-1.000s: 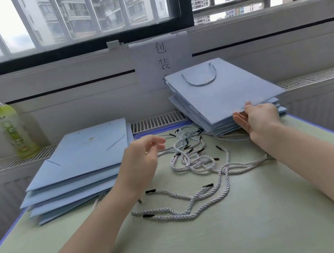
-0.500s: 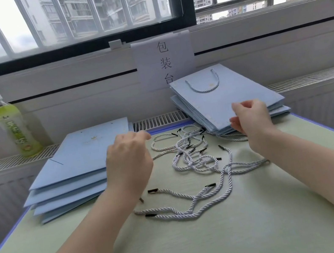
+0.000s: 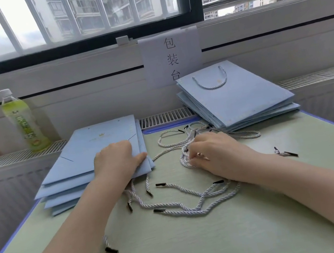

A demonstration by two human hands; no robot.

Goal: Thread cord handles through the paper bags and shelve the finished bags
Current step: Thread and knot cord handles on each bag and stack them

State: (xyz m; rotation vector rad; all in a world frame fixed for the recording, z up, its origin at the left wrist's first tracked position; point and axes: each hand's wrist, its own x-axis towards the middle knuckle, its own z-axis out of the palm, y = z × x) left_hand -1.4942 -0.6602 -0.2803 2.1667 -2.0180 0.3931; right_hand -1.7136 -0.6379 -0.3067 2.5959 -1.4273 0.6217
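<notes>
1. Head view: left hand (image 3: 115, 161) grips the corner of the unthreaded bag stack (image 3: 92, 161), worktop (image 3: 204, 242) left.
2. Right hand (image 3: 215, 153) apparently pinches loose cords (image 3: 189, 207), centre.
3. Threaded bag stack (image 3: 241, 99), far right.

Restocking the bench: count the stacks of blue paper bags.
2. A stack of flat light-blue paper bags without handles lies at the left, under the left hand. A handled stack sits at the back right. Bags within each stack are partly hidden.
</notes>
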